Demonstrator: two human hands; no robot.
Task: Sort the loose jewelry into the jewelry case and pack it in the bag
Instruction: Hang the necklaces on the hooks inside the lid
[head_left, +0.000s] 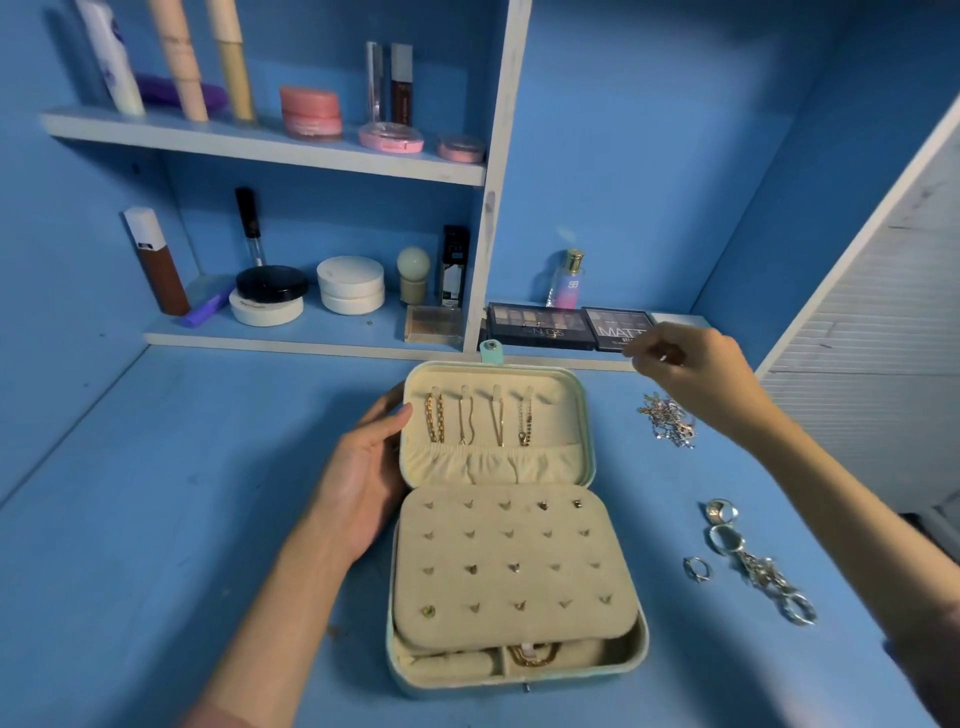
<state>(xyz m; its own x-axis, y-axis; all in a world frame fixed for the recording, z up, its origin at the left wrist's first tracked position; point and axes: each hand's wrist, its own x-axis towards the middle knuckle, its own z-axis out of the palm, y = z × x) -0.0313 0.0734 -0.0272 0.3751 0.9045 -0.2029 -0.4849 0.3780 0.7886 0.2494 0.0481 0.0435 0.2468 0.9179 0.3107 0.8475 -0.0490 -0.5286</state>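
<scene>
Your left hand (363, 467) rests open against the mint, cream-lined jewelry case (511, 525) at nine o'clock, while your right hand (691, 369) pinches shut above the tangled silver chains (669, 420) at two o'clock.

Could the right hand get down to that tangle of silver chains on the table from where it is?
Probably yes. The right hand hovers just above the tangled chains, with only bare table around them and nothing between.

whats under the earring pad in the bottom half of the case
Below the earring pad, only the front strip of the jewelry case shows: a cream roll on the left and a gold chain in a compartment beside it. The pad covers everything farther back.
</scene>
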